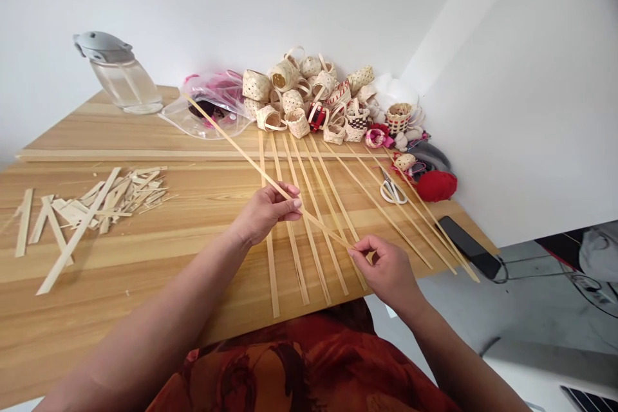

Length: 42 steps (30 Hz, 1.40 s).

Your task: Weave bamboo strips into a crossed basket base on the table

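Note:
A long, thin bamboo strip (236, 150) slants above the table, its far end reaching toward a clear plastic bag. My left hand (270, 209) pinches it near the middle between thumb and fingers. At its near end, my right hand (383, 267) is closed on the same strip with thumb and forefinger. Beneath both hands, several more strips (294, 251) lie side by side on the wooden table, pointing away from me. To the right of them rests another group of long strips (410, 206).
Short strip offcuts (116, 199) are heaped at the left. A water bottle (126, 80) and a plastic bag (212, 112) stand behind. Small woven baskets (294, 100) are piled at the back. White-handled scissors (393, 192), red yarn (437, 186) and a phone (468, 246) lie at the right.

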Tool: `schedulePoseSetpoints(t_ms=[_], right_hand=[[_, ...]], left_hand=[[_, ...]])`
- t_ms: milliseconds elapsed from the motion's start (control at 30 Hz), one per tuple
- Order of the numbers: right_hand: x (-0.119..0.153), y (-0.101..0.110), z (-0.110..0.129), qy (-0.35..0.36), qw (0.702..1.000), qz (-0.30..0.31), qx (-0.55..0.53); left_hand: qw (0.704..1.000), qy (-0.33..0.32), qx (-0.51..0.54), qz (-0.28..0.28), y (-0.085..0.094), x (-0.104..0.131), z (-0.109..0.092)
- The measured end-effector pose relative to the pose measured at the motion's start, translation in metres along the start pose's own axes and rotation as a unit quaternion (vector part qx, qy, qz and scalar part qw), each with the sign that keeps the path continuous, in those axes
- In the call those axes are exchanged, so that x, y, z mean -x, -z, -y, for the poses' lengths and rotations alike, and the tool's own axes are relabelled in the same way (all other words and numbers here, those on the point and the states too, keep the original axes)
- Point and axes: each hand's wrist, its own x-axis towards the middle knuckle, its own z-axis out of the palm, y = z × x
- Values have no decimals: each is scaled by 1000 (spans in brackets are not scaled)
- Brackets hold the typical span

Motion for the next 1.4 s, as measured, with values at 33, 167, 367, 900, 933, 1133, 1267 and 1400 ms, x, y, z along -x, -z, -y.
schedulePoseSetpoints(t_ms=[33, 167, 367, 900, 933, 1133, 1267, 1400], right_hand=[[0, -1, 0, -3, 1000, -1, -3], [-2, 1, 2, -53, 993, 44, -99], [-7, 8, 3, -122, 958, 104, -238], [-6, 1, -4, -124, 966, 50, -222], [-6, 1, -4, -126, 966, 51, -221], [-5, 3, -1, -117, 954, 127, -246], [-3, 2, 4, -89, 953, 150, -247], [-2, 4, 10, -65, 962, 140, -224]], left_hand=[[1000, -3, 1, 1, 0, 0, 0], [1000, -15, 7, -9, 1, -2, 0], [1000, -13, 3, 4, 5, -2, -1], [1000, 10, 10, -25, 1, 0, -3], [1000, 9, 7, -26, 1, 0, -3], [1000, 6, -7, -28, 3, -1, -3], [1000, 6, -17, -6, 2, -1, -1], [1000, 3, -22, 14, 1, 1, 0]])
